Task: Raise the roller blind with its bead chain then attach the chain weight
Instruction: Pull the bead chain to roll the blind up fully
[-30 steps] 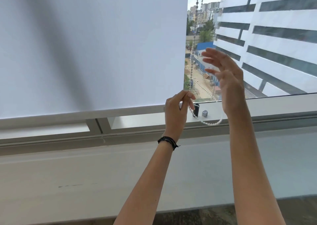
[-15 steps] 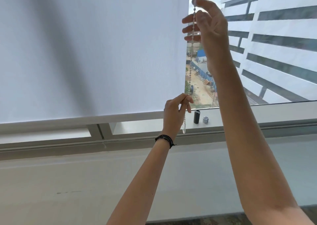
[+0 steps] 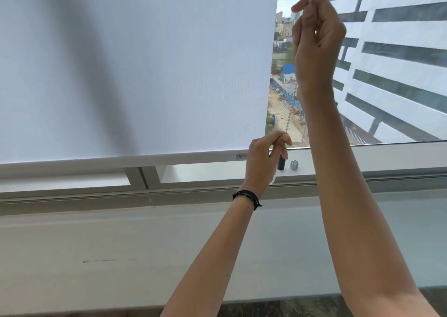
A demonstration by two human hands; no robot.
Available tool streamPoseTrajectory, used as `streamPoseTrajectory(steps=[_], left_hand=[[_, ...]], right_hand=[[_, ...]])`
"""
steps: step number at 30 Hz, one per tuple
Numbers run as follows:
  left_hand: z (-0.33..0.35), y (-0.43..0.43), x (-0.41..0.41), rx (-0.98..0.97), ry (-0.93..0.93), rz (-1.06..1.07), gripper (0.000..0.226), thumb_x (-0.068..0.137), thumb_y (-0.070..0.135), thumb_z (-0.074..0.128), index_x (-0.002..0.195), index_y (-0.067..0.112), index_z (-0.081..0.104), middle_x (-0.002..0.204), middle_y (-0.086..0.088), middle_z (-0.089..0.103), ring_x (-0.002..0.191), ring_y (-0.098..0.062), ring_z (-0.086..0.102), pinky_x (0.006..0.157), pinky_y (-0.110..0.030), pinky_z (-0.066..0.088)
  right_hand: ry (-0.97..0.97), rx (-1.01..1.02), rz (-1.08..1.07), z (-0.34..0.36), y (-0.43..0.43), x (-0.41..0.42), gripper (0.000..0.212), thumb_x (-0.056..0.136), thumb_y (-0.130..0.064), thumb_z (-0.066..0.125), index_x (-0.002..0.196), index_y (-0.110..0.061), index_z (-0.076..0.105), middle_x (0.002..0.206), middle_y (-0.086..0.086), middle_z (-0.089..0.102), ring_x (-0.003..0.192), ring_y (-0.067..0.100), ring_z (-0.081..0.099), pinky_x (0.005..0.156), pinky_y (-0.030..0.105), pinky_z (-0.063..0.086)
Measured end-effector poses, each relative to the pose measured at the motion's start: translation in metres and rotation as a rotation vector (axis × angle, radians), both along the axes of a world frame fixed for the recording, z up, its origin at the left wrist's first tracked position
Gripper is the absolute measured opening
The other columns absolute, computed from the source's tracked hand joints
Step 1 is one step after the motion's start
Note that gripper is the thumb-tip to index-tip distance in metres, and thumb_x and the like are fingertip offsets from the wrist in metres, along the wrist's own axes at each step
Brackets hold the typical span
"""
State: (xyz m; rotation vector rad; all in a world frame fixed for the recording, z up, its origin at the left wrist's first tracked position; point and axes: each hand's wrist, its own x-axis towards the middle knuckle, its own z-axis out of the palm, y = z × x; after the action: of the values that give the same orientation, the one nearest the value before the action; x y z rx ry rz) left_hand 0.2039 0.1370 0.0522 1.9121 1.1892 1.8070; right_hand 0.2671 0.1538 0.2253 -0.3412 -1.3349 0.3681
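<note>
The right hand [image 3: 316,43], upper right of frame, pinches the bead chain [image 3: 289,116]; the left hand [image 3: 263,159] pinches it lower, at centre. Pull one strand straight down, steadily; the roller blind [image 3: 135,70] fills the upper left.

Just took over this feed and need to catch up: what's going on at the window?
A person is working the bead chain of a roller blind. The right hand grips the chain high up; the left hand pinches it lower, near the blind's bottom bar. The blind covers most of the window, its bottom bar just above the sill. Two small pieces, one black and one grey, stand on the sill, not on the chain.
</note>
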Motion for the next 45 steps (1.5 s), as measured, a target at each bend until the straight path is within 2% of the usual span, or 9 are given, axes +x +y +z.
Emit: streamPoseTrajectory(steps=[10,16,24,28,32,35,37,41,45], left_hand=[[0.0,-0.002,-0.001,-0.029,0.004,-0.054,0.026,0.097,0.008,0.047,0.073,0.01,0.055,0.052,0.008,0.055,0.049,0.003,0.049,0.05,-0.002,0.029],[-0.008,-0.005,-0.003,-0.104,-0.025,-0.069,0.027,0.098,0.011,0.047,0.072,0.009,0.055,0.053,0.006,0.055,0.053,0.0,0.05,0.055,-0.005,0.032],[-0.032,-0.008,-0.006,-0.205,-0.014,-0.033,0.028,0.098,0.016,0.048,0.071,0.016,0.056,0.055,0.003,0.059,0.047,0.0,0.046,0.047,-0.017,0.029],[-0.051,-0.009,-0.009,-0.215,0.029,-0.015,0.032,0.096,0.01,0.048,0.069,0.026,0.051,0.054,0.013,0.055,0.062,-0.006,0.049,0.057,-0.015,0.031],[-0.071,-0.011,-0.008,-0.23,0.096,0.009,0.036,0.097,0.013,0.045,0.067,0.033,0.048,0.056,0.013,0.057,0.078,-0.007,0.047,0.063,-0.014,0.034],[-0.083,-0.012,-0.008,-0.26,0.123,-0.026,0.031,0.099,0.018,0.044,0.07,0.021,0.055,0.06,0.008,0.06,0.083,-0.011,0.05,0.071,-0.025,0.043],[-0.088,-0.013,-0.009,-0.275,0.158,-0.026,0.029,0.099,0.018,0.045,0.072,0.018,0.056,0.061,0.008,0.059,0.084,-0.012,0.051,0.069,-0.026,0.042],[-0.093,-0.013,-0.014,-0.284,0.226,-0.021,0.025,0.095,0.006,0.048,0.074,0.014,0.06,0.068,0.004,0.064,0.088,-0.017,0.054,0.079,-0.031,0.047],[-0.092,-0.012,-0.015,-0.349,0.2,-0.041,0.024,0.094,0.004,0.05,0.077,0.014,0.064,0.079,0.007,0.069,0.091,-0.013,0.054,0.073,-0.021,0.044]], right_hand=[[0.0,0.023,0.022,-0.003,-0.002,0.002,0.022,0.096,-0.002,0.036,0.089,-0.003,0.057,0.05,-0.005,0.038,0.042,0.0,0.032,0.046,0.016,0.027],[0.01,-0.016,0.066,-0.014,-0.001,-0.003,0.022,0.096,-0.003,0.038,0.087,-0.006,0.057,0.05,-0.006,0.037,0.042,0.001,0.03,0.045,0.015,0.026],[0.025,-0.116,0.077,-0.045,0.003,-0.008,0.023,0.096,-0.006,0.041,0.082,-0.013,0.058,0.05,-0.016,0.043,0.043,0.002,0.032,0.044,0.014,0.026],[-0.006,-0.166,0.058,-0.067,0.003,-0.007,0.025,0.097,-0.007,0.04,0.083,-0.017,0.059,0.051,-0.004,0.038,0.045,0.007,0.03,0.045,0.022,0.023],[-0.037,-0.188,0.017,-0.089,0.003,-0.004,0.022,0.097,-0.008,0.04,0.087,-0.012,0.059,0.05,-0.005,0.039,0.044,0.005,0.031,0.045,0.019,0.025],[-0.054,-0.214,-0.003,-0.104,0.003,0.0,0.022,0.098,-0.01,0.04,0.088,-0.013,0.059,0.051,-0.006,0.04,0.044,0.007,0.033,0.044,0.024,0.028],[-0.07,-0.225,-0.03,-0.114,0.003,0.003,0.022,0.098,-0.012,0.04,0.088,-0.014,0.06,0.052,-0.006,0.041,0.046,0.008,0.035,0.047,0.029,0.031],[-0.088,-0.23,-0.07,-0.124,0.004,0.009,0.022,0.098,-0.012,0.041,0.087,-0.016,0.06,0.054,-0.008,0.042,0.048,0.006,0.037,0.049,0.042,0.039],[-0.108,-0.233,-0.105,-0.124,0.007,0.011,0.022,0.098,-0.012,0.041,0.088,-0.013,0.061,0.054,-0.007,0.044,0.048,0.008,0.039,0.049,0.045,0.043]])
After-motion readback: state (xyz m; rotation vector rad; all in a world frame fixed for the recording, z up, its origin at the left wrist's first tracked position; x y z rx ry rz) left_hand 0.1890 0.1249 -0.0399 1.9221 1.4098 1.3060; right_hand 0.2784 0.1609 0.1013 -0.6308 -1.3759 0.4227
